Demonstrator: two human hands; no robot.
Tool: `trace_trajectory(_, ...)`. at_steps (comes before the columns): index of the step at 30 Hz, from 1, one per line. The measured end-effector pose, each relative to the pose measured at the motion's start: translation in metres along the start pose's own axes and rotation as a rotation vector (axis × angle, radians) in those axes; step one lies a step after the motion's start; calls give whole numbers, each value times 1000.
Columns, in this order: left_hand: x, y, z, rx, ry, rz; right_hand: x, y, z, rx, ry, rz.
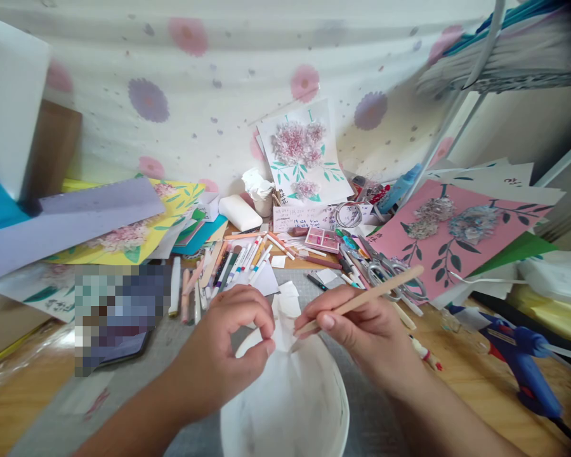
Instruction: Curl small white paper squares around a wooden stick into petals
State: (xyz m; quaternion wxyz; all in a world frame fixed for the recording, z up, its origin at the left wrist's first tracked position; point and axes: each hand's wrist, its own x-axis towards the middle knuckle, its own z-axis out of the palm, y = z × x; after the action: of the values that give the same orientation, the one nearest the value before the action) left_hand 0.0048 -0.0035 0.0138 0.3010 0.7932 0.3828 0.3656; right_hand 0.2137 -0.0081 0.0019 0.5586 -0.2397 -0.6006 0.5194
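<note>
Wooden stick (378, 292), in right hand (368, 339), long axis slanting, upper end rightward

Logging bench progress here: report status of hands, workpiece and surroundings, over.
Right hand gripping wooden craft stick. Left hand curled, pinch contents unclear. White oval piece between them. Markers crowded just beyond.
</note>
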Motion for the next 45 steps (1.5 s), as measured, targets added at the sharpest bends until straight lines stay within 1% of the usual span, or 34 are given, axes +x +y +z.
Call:
trace_trajectory(3, 3, -1, -4, -8, -30, -20, 4, -1, -11, 152, 16, 65)
trace_trajectory(6, 4, -3, -7, -38, -52, -42, 8, -4, -18, 216, 33, 112)
trace_trajectory(11, 5, -8, -11, -56, -90, -89, 13, -12, -24, 306, 72, 126)
trace_trajectory(15, 5, -10, -17, -16, -111, -83, 12, -17, -32, 317, 64, 118)
trace_trajectory(17, 4, -9, -19, 18, -156, -61, 9, -19, -33, 269, 1, 103)
trace_trajectory(18, 3, -7, -19, 37, -189, -46, 7, -21, -32, 218, -58, 102)
trace_trajectory(21, 1, 1, -20, 94, -321, -5, 0, -25, -27, 11, -318, 112)
trace_trajectory(22, 0, 4, -19, 110, -364, 1, -1, -25, -26, -33, -383, 108)
trace_trajectory(23, 0, 5, -19, 121, -403, 6, -1, -23, -26, -51, -411, 103)
trace_trajectory(24, 0, 5, -18, 124, -429, 9, 0, -20, -26, -49, -391, 91)
trace_trajectory(25, 1, 5, -18, 116, -428, 11, 2, -15, -28, -36, -319, 81)
trace_trajectory(26, 2, 3, -17, 98, -396, 4, 5, -9, -30, -31, -219, 77)
trace_trajectory(27, 3, -1, -17, 73, -337, -10, 8, 0, -33, -72, -75, 56)
trace_trajectory(28, 5, -4, -16, 47, -259, -31, 12, 10, -36, -161, 47, 45)
trace_trajectory(29, 6, -9, -16, 24, -162, -77, 15, 21, -39, -210, 85, 44)
trace_trajectory(30, 7, -13, -16, 8, -76, -109, 18, 31, -41, -251, 92, 48)
trace_trajectory(31, 8, -18, -16, 7, -18, -153, 20, 41, -41, -293, 71, 57)
trace_trajectory(34, 8, -29, -15, -26, 73, -214, 23, 62, -39, -398, -32, 78)
trace_trajectory(37, 7, -33, -13, -59, 83, -248, 23, 70, -32, -460, -130, 91)
trace_trajectory(40, 6, -34, -12, -72, 57, -263, 23, 74, -29, -481, -166, 104)
trace_trajectory(42, 7, -34, -12, -68, 59, -268, 23, 77, -31, -483, -137, 118)
trace_trajectory(45, 8, -34, -12, -56, 66, -268, 24, 78, -36, -456, -45, 146)
